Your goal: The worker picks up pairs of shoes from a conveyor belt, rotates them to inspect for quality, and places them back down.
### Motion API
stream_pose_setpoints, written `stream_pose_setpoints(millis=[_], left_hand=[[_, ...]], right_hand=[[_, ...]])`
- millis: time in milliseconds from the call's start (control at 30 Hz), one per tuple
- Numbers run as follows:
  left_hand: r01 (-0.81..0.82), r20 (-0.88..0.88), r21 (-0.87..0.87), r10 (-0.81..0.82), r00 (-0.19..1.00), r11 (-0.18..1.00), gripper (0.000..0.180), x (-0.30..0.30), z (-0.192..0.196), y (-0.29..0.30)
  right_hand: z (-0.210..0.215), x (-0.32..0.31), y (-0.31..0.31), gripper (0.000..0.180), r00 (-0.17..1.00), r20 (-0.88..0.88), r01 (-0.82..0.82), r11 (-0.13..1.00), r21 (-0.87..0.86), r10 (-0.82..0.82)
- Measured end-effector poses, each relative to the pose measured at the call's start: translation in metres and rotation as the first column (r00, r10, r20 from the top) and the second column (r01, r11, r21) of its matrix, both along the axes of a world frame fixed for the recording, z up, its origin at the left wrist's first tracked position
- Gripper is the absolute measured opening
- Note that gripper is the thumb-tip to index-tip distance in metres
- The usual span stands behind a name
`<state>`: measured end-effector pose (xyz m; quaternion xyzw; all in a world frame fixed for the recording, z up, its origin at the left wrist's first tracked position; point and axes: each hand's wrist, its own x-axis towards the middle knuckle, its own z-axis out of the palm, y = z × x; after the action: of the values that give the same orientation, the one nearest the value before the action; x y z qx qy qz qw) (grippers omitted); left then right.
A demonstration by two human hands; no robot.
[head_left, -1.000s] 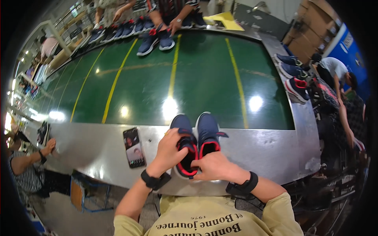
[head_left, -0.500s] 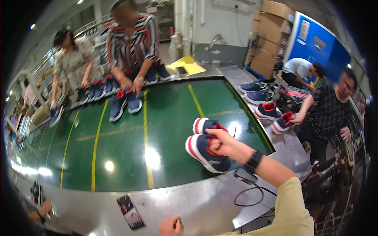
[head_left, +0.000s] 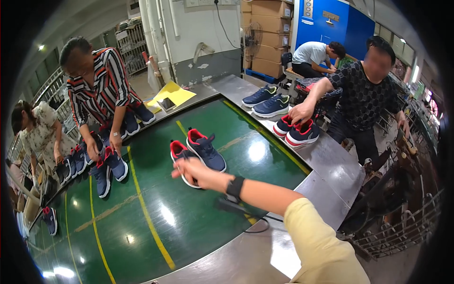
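Observation:
My right hand point(head_left: 201, 174), with a black band on its wrist, reaches over the green conveyor belt point(head_left: 189, 213). Its fingers are stretched to the left and hold nothing. Just behind it a pair of navy sneakers with red linings stands upright on the belt. The right sneaker point(head_left: 208, 152) shows almost whole. My hand covers part of the left sneaker point(head_left: 178, 149). Whether the hand still touches that one, I cannot tell. A dark box with a cable point(head_left: 231, 207) hangs below my wrist. My left hand is out of view.
Across the belt a person in a striped shirt point(head_left: 101, 80) handles navy sneakers point(head_left: 101, 175). On the metal ledge point(head_left: 326, 165) at right, a co-worker's hand point(head_left: 301, 112) grips red-lined sneakers point(head_left: 302, 132). Blue sneakers point(head_left: 270, 105) and a yellow sheet point(head_left: 172, 97) lie farther back.
My right hand has let go of the sneakers, which now stand on the belt with toes turned toward me. The view has swung right; my left hand and the phone have left it.

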<state>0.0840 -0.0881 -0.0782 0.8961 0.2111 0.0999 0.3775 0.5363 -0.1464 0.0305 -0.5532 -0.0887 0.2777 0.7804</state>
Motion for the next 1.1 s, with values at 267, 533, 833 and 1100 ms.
stream_pose_setpoints(millis=[267, 533, 833, 1100], left_hand=[[0.064, -0.014, 0.031, -0.064, 0.998, 0.997, 0.022, 0.007, 0.011, -0.001], [0.068, -0.013, 0.069, -0.067, 0.998, 0.995, 0.027, 0.012, 0.031, -0.013], [0.087, 0.171, 0.207, -0.124, 0.978, 0.974, 0.008, 0.010, -0.003, -0.005], [0.014, 0.179, 0.228, -0.056, 0.982, 0.974, 0.007, 0.011, -0.007, -0.006]], right_hand=[[-0.020, -0.178, -0.134, 0.031, 0.950, -0.026, -0.300, 0.888, -0.349, 0.311], [-0.030, -0.238, -0.226, 0.021, 0.747, 0.663, 0.380, 0.787, -0.487, 0.050], [-0.024, -0.161, -0.275, 0.041, 0.540, 0.744, 0.658, 0.354, -0.664, 0.393], [-0.080, -0.083, -0.318, 0.041, 0.668, 0.630, 0.695, -0.027, -0.719, 0.395]])
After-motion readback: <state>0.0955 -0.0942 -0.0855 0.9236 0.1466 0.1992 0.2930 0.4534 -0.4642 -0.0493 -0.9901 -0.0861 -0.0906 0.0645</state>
